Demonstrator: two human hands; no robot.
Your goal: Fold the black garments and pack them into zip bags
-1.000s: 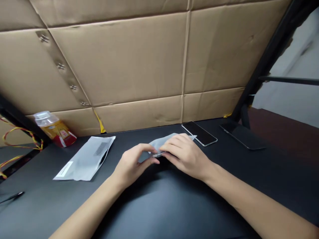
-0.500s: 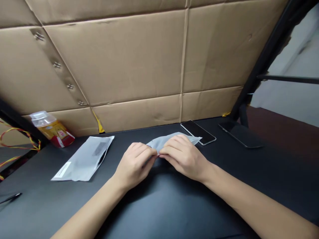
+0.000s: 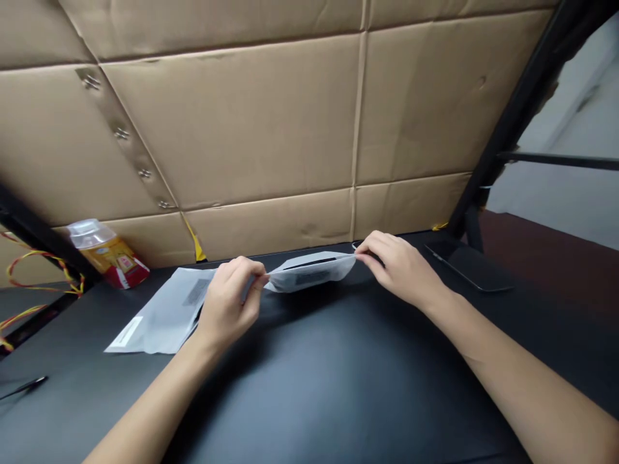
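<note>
A translucent white pouch [image 3: 312,274] hangs between my two hands just above the dark table, its mouth a little parted and a dark slit showing along the top. My left hand [image 3: 235,296] pinches its left corner. At the right corner, my right hand [image 3: 399,267] grips the pouch between thumb and fingers. A second translucent pouch [image 3: 162,312] with a white label lies flat on the table, partly behind my left hand and wrist.
A jar [image 3: 109,253] with a clear lid stands tilted in view at the left, near red and yellow wires [image 3: 41,254]. A black phone [image 3: 467,265] lies at the right. Cardboard [image 3: 232,122] rises behind the black table [image 3: 300,399]. A dark cable end [image 3: 29,386] is at the lower left.
My hands have moved apart from the middle to the pouch's two corners, and its mouth now shows. My right hand now covers most of the silver-edged phone behind it.
</note>
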